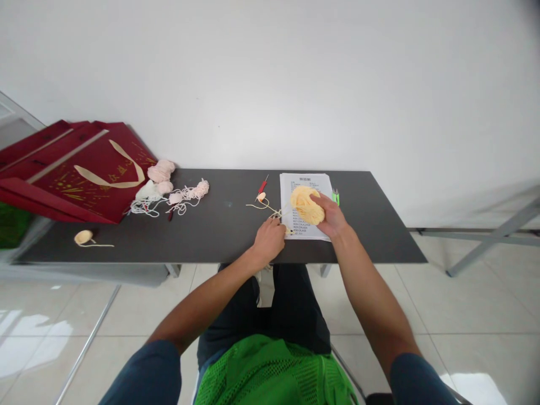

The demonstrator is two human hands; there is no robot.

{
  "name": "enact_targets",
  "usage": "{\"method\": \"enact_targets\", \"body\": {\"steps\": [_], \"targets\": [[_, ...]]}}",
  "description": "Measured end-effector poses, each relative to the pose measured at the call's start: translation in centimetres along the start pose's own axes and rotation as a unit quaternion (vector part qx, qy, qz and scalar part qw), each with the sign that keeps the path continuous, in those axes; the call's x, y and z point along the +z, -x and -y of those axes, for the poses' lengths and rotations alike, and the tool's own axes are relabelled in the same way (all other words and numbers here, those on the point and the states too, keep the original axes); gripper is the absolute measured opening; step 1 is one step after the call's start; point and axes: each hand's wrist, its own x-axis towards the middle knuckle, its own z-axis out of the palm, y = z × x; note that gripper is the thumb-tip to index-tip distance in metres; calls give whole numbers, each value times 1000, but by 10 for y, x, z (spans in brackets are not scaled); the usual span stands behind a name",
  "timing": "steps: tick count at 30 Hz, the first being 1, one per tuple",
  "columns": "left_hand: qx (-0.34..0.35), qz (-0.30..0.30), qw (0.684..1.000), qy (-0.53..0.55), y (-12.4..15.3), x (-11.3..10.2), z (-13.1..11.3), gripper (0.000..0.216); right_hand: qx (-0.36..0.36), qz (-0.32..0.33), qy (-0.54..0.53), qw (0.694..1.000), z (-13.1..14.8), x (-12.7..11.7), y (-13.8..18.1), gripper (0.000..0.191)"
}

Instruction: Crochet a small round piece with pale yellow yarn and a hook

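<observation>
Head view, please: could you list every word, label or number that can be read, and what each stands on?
Printed sheet: a heading and rows of print, too small to read.
Red gift bag: gold characters, too blurred to read.
No other text shows.

We sit before the table (pixel 379 225). A sheet of paper (pixel 295 185) lies right of its middle, and on the sheet rests a ball of yarn (pixel 307 205) under our right hand (pixel 333 216). Our left hand (pixel 269 239) lies just left of the sheet, near the front edge. Behind it lies a hook (pixel 262 185). Further left is a tangle of yarn (pixel 177 197), touching the bags (pixel 84 169) at the left end. A small coil (pixel 83 237) lies in front of the bags.
</observation>
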Motion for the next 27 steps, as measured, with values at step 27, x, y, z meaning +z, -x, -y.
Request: {"method": "enact_targets", "body": {"steps": [27], "targets": [[-180, 27, 815, 550, -68, -160, 60, 29, 49, 24, 40, 998, -5, -19, -17, 40]]}}
